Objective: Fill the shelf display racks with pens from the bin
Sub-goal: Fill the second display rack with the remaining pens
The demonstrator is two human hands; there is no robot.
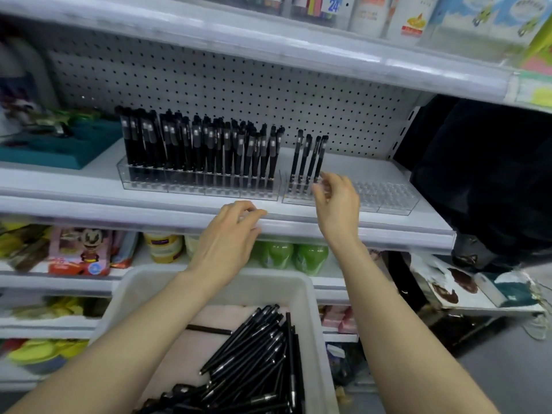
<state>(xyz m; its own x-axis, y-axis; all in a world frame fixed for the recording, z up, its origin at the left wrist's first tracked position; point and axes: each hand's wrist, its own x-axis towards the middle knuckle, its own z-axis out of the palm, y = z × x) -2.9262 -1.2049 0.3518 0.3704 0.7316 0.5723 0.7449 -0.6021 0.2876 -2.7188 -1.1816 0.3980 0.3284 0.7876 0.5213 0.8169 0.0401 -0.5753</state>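
Left hand [230,231], centre frame: fingers bent, tips resting on the front lip of the shelf [89,186], nothing in it. Right hand [337,201], just right of centre: fingers loosely curled at the foot of the rightmost of four upright pens [309,159] in the right-hand clear rack [385,198]. Motion blur there; I cannot tell whether I pinch that pen or only touch it. The rest of this rack holds no pens. Left rack [197,183], beside it, packed with black pens. White bin [209,291] at lower centre, below my forearms, with loose black pens [257,354] heaped inside.
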